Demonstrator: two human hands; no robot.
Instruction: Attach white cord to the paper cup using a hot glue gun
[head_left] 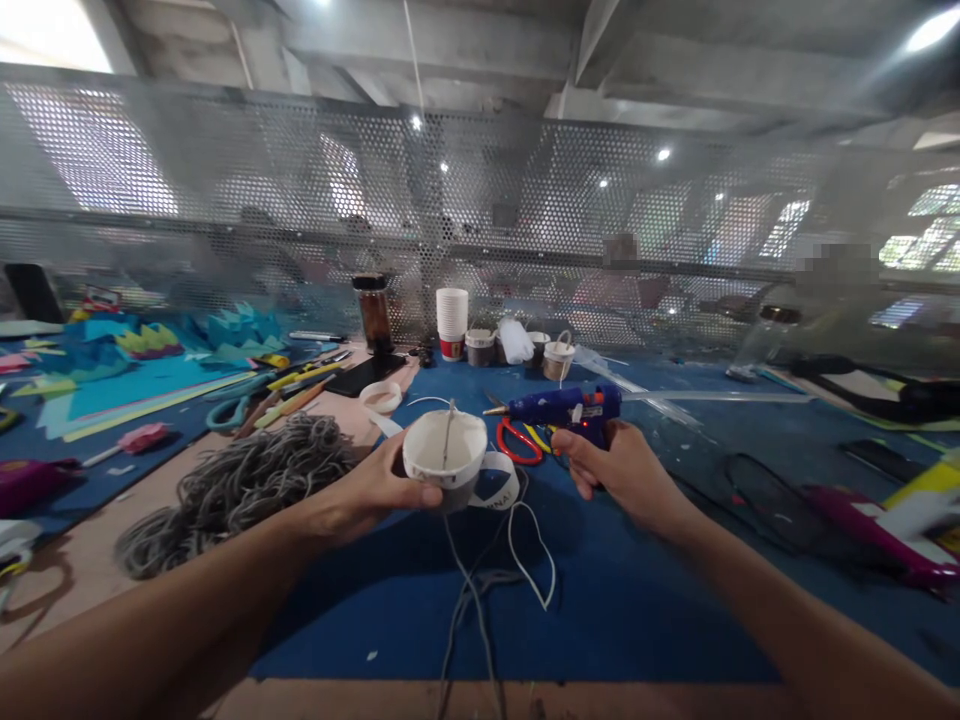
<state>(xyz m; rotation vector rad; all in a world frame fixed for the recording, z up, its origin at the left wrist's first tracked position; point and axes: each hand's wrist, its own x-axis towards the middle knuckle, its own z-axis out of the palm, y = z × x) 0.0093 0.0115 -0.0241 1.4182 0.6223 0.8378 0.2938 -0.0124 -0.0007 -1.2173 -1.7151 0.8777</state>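
Note:
My left hand grips a white paper cup by its side, thumb at the front. Grey yarn covers the cup's lower part, and a grey strand runs up inside it. Loose yarn ends trail from the cup toward the front edge. In my right hand is a blue hot glue gun, its nozzle pointing left near the cup's rim without visibly touching it. A clear glue stick sticks out of its back. Red-handled scissors lie behind, partly hidden by the glue gun and my hand.
A tangled heap of grey yarn lies left. Stacked paper cups, small yarn-wrapped cups and a dark jar stand at the back before a perforated metal screen. A magenta glue gun and cords lie right.

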